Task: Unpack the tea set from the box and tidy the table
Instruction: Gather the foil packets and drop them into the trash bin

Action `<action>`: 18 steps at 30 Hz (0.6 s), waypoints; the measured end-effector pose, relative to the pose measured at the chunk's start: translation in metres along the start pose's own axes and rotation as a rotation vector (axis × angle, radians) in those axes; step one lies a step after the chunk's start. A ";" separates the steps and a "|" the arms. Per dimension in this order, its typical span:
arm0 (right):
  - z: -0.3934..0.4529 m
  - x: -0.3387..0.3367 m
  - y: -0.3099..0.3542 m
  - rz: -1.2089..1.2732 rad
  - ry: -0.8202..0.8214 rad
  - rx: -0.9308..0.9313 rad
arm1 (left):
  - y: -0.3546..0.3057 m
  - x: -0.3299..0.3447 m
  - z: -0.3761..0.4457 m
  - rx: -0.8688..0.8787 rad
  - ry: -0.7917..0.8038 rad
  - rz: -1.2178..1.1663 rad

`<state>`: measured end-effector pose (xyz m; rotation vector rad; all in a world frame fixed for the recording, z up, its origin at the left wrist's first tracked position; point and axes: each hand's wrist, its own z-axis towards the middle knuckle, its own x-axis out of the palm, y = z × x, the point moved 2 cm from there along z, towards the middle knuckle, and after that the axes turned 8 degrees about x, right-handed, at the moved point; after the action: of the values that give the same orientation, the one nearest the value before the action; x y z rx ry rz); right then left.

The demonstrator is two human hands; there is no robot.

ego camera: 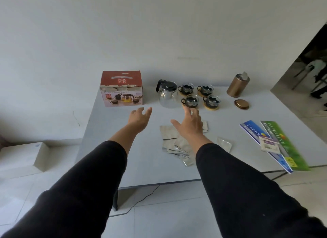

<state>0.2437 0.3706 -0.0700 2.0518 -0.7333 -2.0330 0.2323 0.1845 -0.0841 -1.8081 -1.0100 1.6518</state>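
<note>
Your left hand [139, 118] and right hand [192, 125] both reached out over the counter [123, 158], each grip open with fingers spread and holding nothing. The tea set was already out of its box [121, 89], which stood at the far left of the counter with its top flaps closed or nearly so. Just right of it stood the glass teapot [167, 94] with its black lid and handle, then four glass cups [200, 96] in dark holders. Three of the cups sat on wooden coasters. The nearest cup [190, 101] was just beyond your right fingertips; whether they touched it could not be told.

The unpacking looked done, and the tidying remained. Silvery packets [169, 133] lay scattered under and beside your right hand, a bronze canister [238, 85] stood open with its lid [241, 104] lying nearby, and paper wrappers [276, 140] sat at the right edge.

The glassware probably would have been light but fragile and slick, so the teapot was best taken by its handle with a hand beneath, and each cup by its holder. The box looked like light card, likely empty, easy to lift by its two sides. The packets looked thin and limp and were best gathered by sliding them together.
</note>
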 end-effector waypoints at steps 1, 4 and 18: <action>0.000 -0.003 -0.013 -0.009 0.021 0.005 | -0.002 0.011 -0.002 -0.007 0.021 0.024; 0.007 -0.013 -0.055 -0.037 0.067 0.037 | -0.009 0.047 -0.009 -0.004 0.055 0.086; 0.029 0.006 -0.178 -0.083 0.303 0.438 | 0.002 0.159 -0.024 0.016 0.414 0.456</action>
<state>0.2552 0.5285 -0.1564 2.5875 -1.1223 -1.6452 0.2559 0.3110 -0.1812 -2.3634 -0.4232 1.4117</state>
